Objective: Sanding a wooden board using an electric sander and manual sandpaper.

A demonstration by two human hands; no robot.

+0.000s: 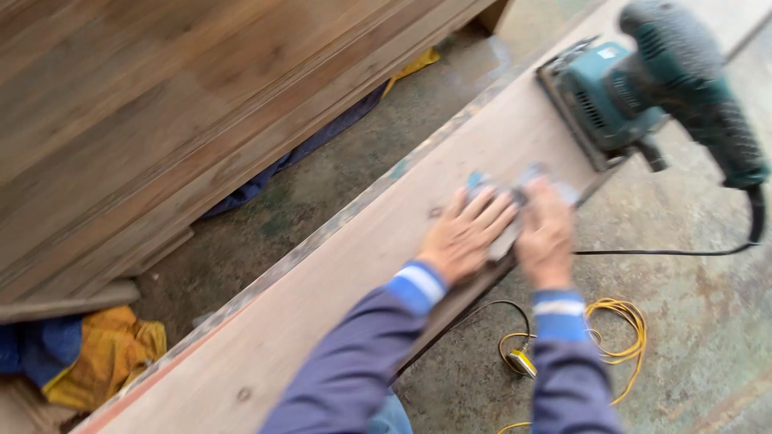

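From the head camera I look down on a long pale wooden plank (338, 281) running diagonally from lower left to upper right. Both hands press on it near its right edge. My left hand (465, 235) lies flat, fingers spread on the wood and on a small grey-blue block (505, 210) that looks like a sanding pad, though motion blur keeps me from being sure. My right hand (547, 235) is curled over the same block from the other side; its grip looks closed on it, while the left is more a flat press than a clench.

I judge the hand-rubbing to be in hand at this one patch. The plank's face reads smooth and even here, but its far edge has a rough, speckled band of old paint, and a dark knot sits just beside the left fingers, so plenty of surface seems left.

A teal and black electric sander (643, 88) rests on the plank just beyond the hands, untouched, its black cord (667, 252) trailing over the stained concrete floor (691, 337). A coiled yellow cable (619, 329) lies on the floor below the right sleeve. To the left stands a stack of darker, grained boards (161, 112), with yellow and blue cloth (88, 358) bunched under it.
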